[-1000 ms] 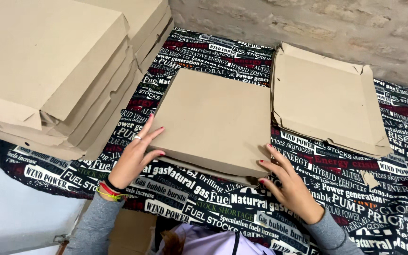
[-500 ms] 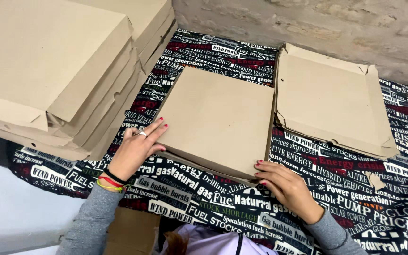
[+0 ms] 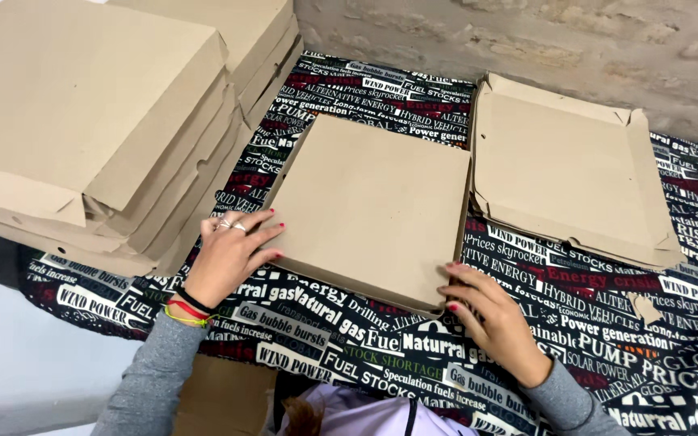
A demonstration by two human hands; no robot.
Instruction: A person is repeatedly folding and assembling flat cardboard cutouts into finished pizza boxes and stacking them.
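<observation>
Closed flat cardboard box lay mid-tabletop. Left hand, fingers spread, pressed its near-left corner; right hand, fingers loosely open, touched its near-right corner. Even pressure along the near edge would likely seat it best. Since earlier, both hands shifted slightly nearer.

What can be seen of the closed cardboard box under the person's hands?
The closed box is flat, square, plain brown cardboard with its lid shut. It lies slightly turned on the printed tablecloth, between a stack of similar boxes and an unfolded box. The left hand rests on its near left corner; the right hand touches its near right corner.
</observation>
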